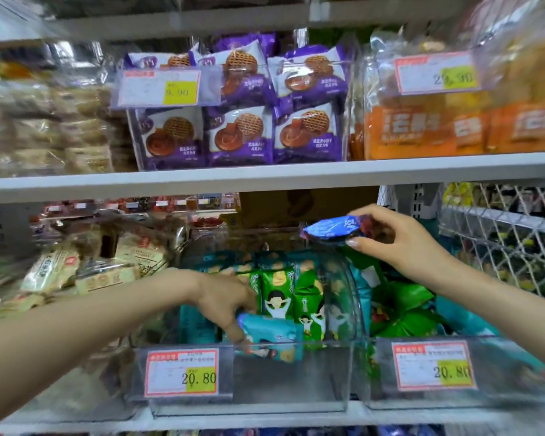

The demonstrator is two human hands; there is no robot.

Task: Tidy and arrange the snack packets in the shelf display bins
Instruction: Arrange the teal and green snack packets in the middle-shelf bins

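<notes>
- Right now the left hand (224, 305) has its grip curled round a teal packet (274, 341) at the front of the middle bin (290, 382), just ahead of the upright green packets (279, 294).
- Stand that packet upright and face-forward in line with the green row. The loose space at the front probably lets it tip, so press it back against its neighbours.
- The right hand (397, 243) pinches a blue packet (332, 231) between thumb and fingertips, raised above the divide between the middle bin and the right bin (501, 388).
- It seems to match neither bin's stock, so hold it clear meanwhile.
</notes>
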